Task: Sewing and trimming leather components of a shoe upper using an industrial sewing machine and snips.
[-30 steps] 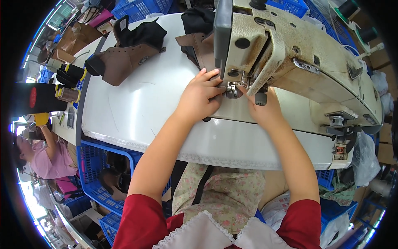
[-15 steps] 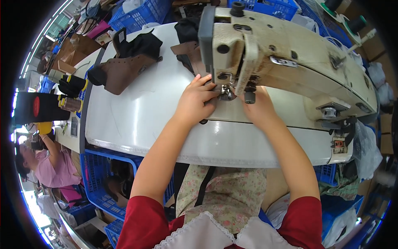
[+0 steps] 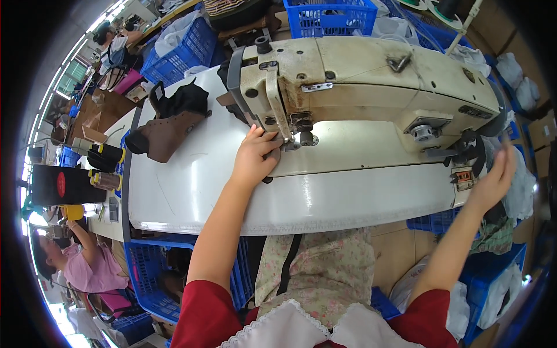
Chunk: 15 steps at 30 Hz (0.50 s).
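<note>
My left hand [image 3: 254, 159] rests on the sewing machine's bed beside the needle area, its fingers closed on the edge of a brown and black shoe upper [image 3: 232, 103]. The machine head hides most of that upper. My right hand [image 3: 494, 178] is raised at the right end of the sewing machine [image 3: 371, 75], next to the dark handwheel [image 3: 493, 110]. Its fingers are stretched out and slightly blurred, with nothing in them. Another brown upper with a black lining [image 3: 169, 129] lies on the white table [image 3: 185, 191], left of my left hand.
Thread spools [image 3: 104, 165] stand on the side table at left. Below it, a person in pink [image 3: 90, 267] sits working. Blue crates stand at the back [image 3: 331, 18] and below the table's left end [image 3: 145, 272]. Plastic bags [image 3: 518, 185] hang at the right.
My right hand has left the needle area and moved far right, to the handwheel. My left hand stays by the needle on the upper. The whole view has shifted, showing more at the back.
</note>
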Each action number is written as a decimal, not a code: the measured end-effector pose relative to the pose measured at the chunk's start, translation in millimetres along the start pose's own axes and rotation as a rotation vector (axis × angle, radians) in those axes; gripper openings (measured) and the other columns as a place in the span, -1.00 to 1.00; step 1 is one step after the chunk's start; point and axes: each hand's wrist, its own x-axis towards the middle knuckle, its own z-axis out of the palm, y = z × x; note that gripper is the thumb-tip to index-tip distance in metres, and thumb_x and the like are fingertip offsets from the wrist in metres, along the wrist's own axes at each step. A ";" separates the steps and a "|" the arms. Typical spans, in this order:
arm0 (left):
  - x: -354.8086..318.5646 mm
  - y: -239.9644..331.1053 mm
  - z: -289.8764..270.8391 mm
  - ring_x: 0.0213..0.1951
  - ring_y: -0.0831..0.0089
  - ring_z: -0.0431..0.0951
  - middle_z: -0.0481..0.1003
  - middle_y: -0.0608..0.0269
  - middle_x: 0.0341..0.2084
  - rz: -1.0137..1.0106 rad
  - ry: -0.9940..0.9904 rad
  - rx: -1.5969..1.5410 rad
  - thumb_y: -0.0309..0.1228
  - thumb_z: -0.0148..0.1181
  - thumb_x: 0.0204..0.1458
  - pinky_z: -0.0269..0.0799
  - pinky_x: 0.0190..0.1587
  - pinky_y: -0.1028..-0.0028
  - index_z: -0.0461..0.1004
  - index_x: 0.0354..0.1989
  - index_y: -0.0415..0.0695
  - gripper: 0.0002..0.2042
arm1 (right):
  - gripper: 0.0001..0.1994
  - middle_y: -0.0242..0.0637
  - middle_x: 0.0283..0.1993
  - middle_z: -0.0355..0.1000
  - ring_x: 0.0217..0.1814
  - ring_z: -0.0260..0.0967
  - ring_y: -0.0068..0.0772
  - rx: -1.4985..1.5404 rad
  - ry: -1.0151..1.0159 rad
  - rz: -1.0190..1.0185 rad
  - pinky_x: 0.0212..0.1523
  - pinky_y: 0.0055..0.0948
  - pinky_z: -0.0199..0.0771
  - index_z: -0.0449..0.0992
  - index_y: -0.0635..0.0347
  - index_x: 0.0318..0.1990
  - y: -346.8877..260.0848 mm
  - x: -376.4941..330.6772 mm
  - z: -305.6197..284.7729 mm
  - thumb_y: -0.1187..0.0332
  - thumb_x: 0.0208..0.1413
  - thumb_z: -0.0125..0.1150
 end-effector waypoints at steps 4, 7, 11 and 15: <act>3.1 2.0 2.7 0.07 0.14 0.43 0.56 0.10 -0.10 0.014 -0.005 -0.002 -0.51 0.19 -0.16 0.03 0.35 0.03 0.62 -0.25 -0.19 -0.75 | -0.55 -0.10 0.21 0.38 0.23 0.32 -0.27 -0.195 -0.086 0.079 0.28 -0.43 0.15 0.40 0.35 0.18 122.0 88.5 -10.0 0.15 0.33 0.00; 0.1 1.2 0.6 0.06 0.15 0.43 0.56 0.11 -0.11 -0.018 0.001 -0.001 -0.51 0.18 -0.15 0.03 0.35 0.04 0.62 -0.26 -0.19 -0.76 | -0.47 -0.09 0.12 0.47 0.19 0.36 -0.33 -0.091 -0.284 0.188 0.25 -0.47 0.19 0.45 0.34 0.14 104.1 113.2 11.1 0.02 0.29 0.03; -3.9 4.2 -8.6 0.05 0.17 0.44 0.56 0.15 -0.11 -0.041 -0.009 0.001 -0.51 0.19 -0.15 0.04 0.34 0.05 0.62 -0.26 -0.18 -0.76 | -0.50 -0.05 0.07 0.48 0.18 0.37 -0.32 -0.234 -0.229 0.098 0.21 -0.44 0.24 0.46 0.38 0.10 124.2 94.1 13.1 0.06 0.27 0.09; 2.5 3.1 -0.8 0.04 0.18 0.44 0.56 0.18 -0.12 0.025 0.009 -0.027 -0.52 0.19 -0.16 0.04 0.34 0.06 0.62 -0.25 -0.18 -0.76 | -0.54 0.01 0.12 0.43 0.20 0.35 -0.23 -0.236 -0.195 0.098 0.21 -0.39 0.26 0.44 0.40 0.10 194.5 26.7 -6.5 0.13 0.27 0.12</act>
